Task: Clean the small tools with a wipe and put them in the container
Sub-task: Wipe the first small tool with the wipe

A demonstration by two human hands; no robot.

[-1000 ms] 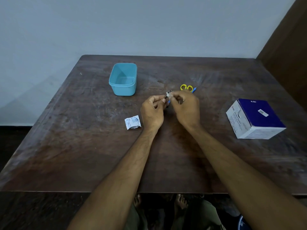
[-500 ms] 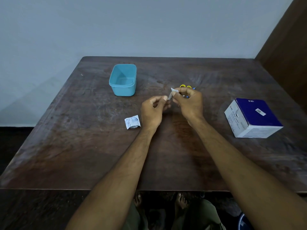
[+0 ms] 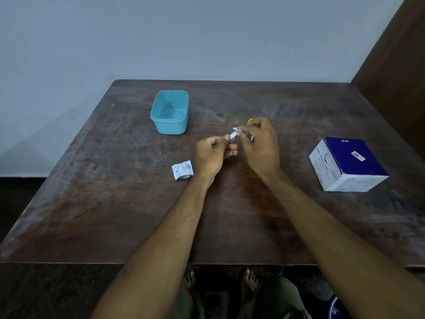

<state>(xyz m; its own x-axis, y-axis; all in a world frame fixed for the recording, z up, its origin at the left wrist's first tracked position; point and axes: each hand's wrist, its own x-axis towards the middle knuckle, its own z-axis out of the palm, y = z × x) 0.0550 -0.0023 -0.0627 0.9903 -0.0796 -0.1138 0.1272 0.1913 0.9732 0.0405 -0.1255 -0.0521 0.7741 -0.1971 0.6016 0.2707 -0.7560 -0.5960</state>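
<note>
My left hand (image 3: 213,153) pinches one end of a small metal tool (image 3: 232,136) above the middle of the table. My right hand (image 3: 261,143) pinches a white wipe (image 3: 236,130) around the tool's other end. The two hands are close together, fingertips almost touching. The teal container (image 3: 170,111) stands open at the back left, and nothing shows inside it. A yellow scissors handle (image 3: 250,120) peeks out on the table behind my right hand; the rest of the scissors is hidden.
A torn white wipe wrapper (image 3: 182,169) lies just left of my left wrist. A blue and white box of wipes (image 3: 347,164) sits at the right. The dark wooden table (image 3: 115,215) meets a wall at the back and wood panelling at the right.
My right hand has shifted slightly up and away with the wipe, sliding it along the tool. My left hand has kept its hold nearly still.
</note>
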